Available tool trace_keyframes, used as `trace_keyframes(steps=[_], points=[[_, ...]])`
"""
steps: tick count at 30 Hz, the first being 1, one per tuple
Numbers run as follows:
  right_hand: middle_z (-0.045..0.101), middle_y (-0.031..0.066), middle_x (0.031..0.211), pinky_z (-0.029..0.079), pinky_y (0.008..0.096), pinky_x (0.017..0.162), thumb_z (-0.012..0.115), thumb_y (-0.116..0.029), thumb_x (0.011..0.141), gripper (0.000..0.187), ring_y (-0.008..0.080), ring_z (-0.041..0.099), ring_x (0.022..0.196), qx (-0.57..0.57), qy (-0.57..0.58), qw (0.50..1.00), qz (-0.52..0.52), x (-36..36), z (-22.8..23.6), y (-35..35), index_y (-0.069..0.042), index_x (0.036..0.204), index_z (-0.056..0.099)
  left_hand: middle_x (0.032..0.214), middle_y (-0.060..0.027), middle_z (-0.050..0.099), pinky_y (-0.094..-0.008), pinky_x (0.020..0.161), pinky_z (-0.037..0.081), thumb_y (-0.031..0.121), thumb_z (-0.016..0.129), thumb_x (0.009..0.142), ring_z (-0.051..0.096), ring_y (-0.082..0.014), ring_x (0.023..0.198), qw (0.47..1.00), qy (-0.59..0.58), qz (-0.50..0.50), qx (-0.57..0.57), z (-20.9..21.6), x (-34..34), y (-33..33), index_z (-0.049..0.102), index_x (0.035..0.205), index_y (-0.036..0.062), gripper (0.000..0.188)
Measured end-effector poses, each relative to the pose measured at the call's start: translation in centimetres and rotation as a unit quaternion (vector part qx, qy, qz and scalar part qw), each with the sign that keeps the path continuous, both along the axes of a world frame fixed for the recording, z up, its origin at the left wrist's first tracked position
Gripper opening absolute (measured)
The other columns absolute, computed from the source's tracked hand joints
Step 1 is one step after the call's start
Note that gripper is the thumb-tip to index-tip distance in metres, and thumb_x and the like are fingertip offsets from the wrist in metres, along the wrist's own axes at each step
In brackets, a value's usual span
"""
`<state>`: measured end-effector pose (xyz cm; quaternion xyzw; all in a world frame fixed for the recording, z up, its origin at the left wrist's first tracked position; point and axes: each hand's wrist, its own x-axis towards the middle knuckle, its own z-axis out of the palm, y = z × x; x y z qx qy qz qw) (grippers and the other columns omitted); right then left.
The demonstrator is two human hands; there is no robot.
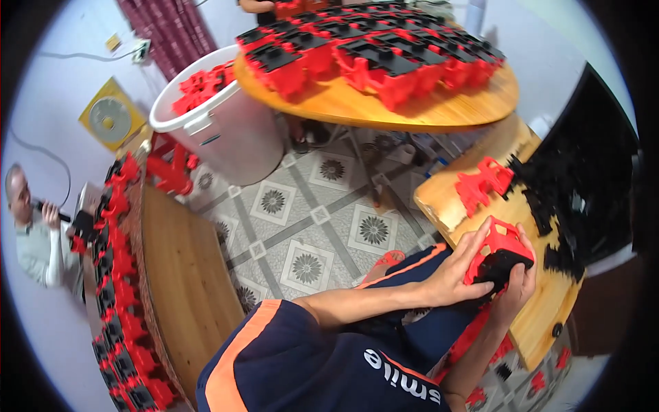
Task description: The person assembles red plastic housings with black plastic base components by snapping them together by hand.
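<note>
Both my hands grip a red plastic housing with a black panel (503,264), held tilted over the edge of a wooden table at the right. Along its left side lie the fingers of my left hand (453,275), with the thumb pressed on the black part. My right hand (519,285) wraps round its right and lower side. Just beyond my hands, another red plastic frame (482,184) rests on the wooden table (439,196). A heap of loose black plastic parts (549,185) lies to the right of it.
A round wooden table (439,120) at the back carries rows of red-and-black housings (391,58). Left of it stands a white bin (240,141) of red parts. More housings line a curved bench (178,275) at the left, near another person (41,233). Red parts lie on the floor.
</note>
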<state>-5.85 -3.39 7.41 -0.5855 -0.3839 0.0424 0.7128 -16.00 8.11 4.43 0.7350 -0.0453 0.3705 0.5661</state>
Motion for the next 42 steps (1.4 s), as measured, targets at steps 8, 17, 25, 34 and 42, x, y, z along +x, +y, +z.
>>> trace_keyframes(steps=[8,17,25,34,42], points=[[0.052,0.0117,0.132,0.045,0.0340,0.097,0.076,-0.047,0.080,0.094,0.0221,0.054,0.118,-0.057,0.007,0.978,0.200,-1.1,-1.2,4.2,-0.001,0.148,0.030,0.159,-0.0221,0.009,-0.0382,0.117,0.016,0.022,0.073,0.079,0.014,-0.0287,0.147,0.979,-0.089,0.118,-0.141,3.4,-3.9,5.2,-0.003,0.153,-0.0011,0.108],[0.023,0.0223,0.155,0.026,0.0435,0.114,0.074,-0.059,0.074,0.120,0.0301,0.029,0.142,-0.066,0.013,0.933,0.352,-7.2,0.4,10.2,0.001,0.153,0.006,0.139,-0.0169,0.039,-0.0415,0.107,0.037,0.014,0.078,0.069,0.046,-0.0279,0.126,0.943,-0.177,0.277,0.058,1.0,-12.4,10.3,0.027,0.146,0.0021,0.092],[0.063,0.0177,0.119,0.046,0.0325,0.098,0.061,-0.012,0.096,0.043,0.0234,0.061,0.111,-0.183,0.120,0.968,0.120,-2.5,-4.8,4.4,0.008,0.132,0.049,0.141,-0.0128,0.040,-0.0412,0.099,0.047,0.024,0.063,0.093,0.049,-0.0231,0.120,0.693,-0.436,0.554,-0.152,9.8,-22.0,33.1,0.017,0.148,0.0127,0.073],[0.067,0.0136,0.110,0.049,0.0285,0.092,0.058,-0.004,0.096,0.033,0.0174,0.063,0.101,-0.244,0.207,0.947,0.001,-2.0,-7.6,0.1,0.008,0.125,0.055,0.111,-0.0105,0.063,-0.0436,0.080,0.058,0.027,0.066,0.089,0.065,-0.0224,0.098,0.736,-0.288,0.548,-0.275,12.0,-26.2,56.3,0.054,0.116,0.0092,0.035],[0.067,0.0132,0.112,0.049,0.0287,0.093,0.059,-0.004,0.095,0.031,0.0182,0.063,0.105,-0.324,0.156,0.929,-0.085,-3.8,-7.3,-1.8,0.005,0.125,0.057,0.102,-0.0110,0.069,-0.0589,0.080,0.052,0.040,0.065,0.090,0.068,-0.0301,0.093,0.832,0.081,0.268,-0.479,11.5,-14.0,67.0,0.061,0.107,0.0131,0.032]])
